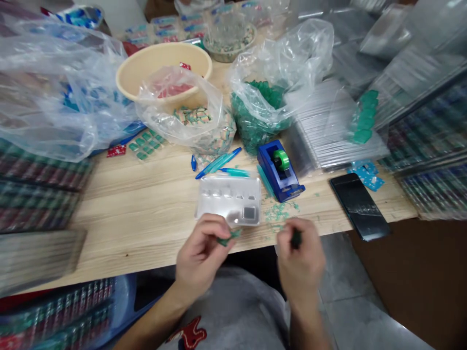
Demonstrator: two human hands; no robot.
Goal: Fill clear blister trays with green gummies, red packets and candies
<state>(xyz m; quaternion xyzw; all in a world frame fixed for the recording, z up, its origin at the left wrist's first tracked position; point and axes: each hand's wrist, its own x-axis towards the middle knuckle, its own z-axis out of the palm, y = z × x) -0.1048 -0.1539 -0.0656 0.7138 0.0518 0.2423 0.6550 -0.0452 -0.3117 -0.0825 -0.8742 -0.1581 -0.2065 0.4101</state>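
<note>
Pinched between the thumb and fingers of my left hand [202, 253] is a small translucent green plastic piece [230, 237]. It hangs at the table's front edge, just below a clear plastic tray [229, 200] with moulded recesses. My right hand [301, 255] is closed in a fist to the right, smeared by motion. Something dark [296, 238] shows in its grip, too blurred to name. Green scraps [280, 212] lie scattered on the wood beyond that hand. Behind the tray lie several blue and teal pens [219, 163].
A blue tape dispenser [279, 170] stands right of the tray, with a black phone [359, 206] farther right. Behind are bags of green pieces [255, 114] and striped pieces [204, 131], plus a cream basin [127, 68]. Stacked filled packs [36, 189] line the left side.
</note>
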